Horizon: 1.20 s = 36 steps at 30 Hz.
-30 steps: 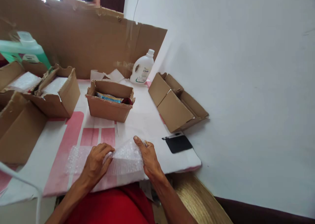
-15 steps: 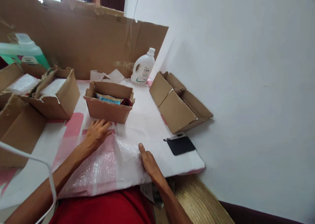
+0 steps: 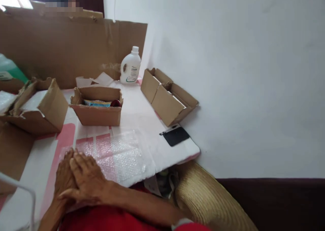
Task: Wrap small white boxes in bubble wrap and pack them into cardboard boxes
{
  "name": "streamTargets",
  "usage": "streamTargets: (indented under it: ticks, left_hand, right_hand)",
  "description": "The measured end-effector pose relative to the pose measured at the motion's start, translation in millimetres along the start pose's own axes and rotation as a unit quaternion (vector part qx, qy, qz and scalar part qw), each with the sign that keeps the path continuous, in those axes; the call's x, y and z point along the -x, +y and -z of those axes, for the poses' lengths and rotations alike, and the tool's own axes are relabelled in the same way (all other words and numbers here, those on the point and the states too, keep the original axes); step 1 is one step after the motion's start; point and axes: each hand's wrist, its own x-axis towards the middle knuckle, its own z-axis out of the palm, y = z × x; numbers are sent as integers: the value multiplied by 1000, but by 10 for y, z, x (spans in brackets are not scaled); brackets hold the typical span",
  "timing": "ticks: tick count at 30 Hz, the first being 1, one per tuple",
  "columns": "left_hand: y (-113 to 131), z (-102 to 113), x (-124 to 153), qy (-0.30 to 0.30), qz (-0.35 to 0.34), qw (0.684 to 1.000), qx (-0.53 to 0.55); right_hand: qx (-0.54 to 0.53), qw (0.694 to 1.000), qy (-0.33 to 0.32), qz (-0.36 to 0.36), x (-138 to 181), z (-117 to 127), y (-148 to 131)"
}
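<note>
A sheet of clear bubble wrap (image 3: pixel 119 155) lies flat on the white and pink table cover near the front edge. My right hand (image 3: pixel 87 180) reaches across to the sheet's left end, fingers stretched flat and pressing down. My left hand (image 3: pixel 63 175) lies mostly under the right one, its fingers flat on the same end of the wrap. Neither hand grips anything. Just beyond the wrap stands an open cardboard box (image 3: pixel 98 114) with a blue packet and something dark red inside.
More open cardboard boxes (image 3: pixel 38 109) sit at the left, an empty tipped box (image 3: pixel 167 99) at the right by the wall. A white bottle (image 3: pixel 130 66) stands at the back before a tall cardboard sheet. A black card and pen (image 3: pixel 175 135) lie right. A straw hat (image 3: pixel 210 200) is below the table edge.
The bubble wrap was unfolded and spread flat. My right hand crossed from the sheet's right edge to its left end, and my left hand drew back under it. The view shifted right.
</note>
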Motion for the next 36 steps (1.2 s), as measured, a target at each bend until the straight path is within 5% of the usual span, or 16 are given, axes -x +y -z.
streamTargets:
  ticks: [4,8,13,18,22,28,36]
  left_hand:
    - [-206,-134,-20,22,-16,999,-23]
    - [-13,25,-14,-11,-14,999,-52]
    - [332,235,-87,-26,44,995,-84]
    - [419,226,-113,-22,56,995,-81]
    - [274,242,-45,-21,43,998,-45]
    - [-147,442,311,-57,-146,986,-51]
    - [-342,662,722,-72,-205,976,16]
  right_hand:
    - [-15,998,-64,-25,-311,-311,4]
    - [3,996,-80,-34,-268,-296,261]
    - [86,982,-83,-144,119,111,936]
    - [143,947,-39,-286,622,656,1507]
    - [159,963,-39,-215,839,843,1543]
    - [133,978,-152,-45,1306,977,1439]
    - [135,975,-174,15,1771,1019,1453]
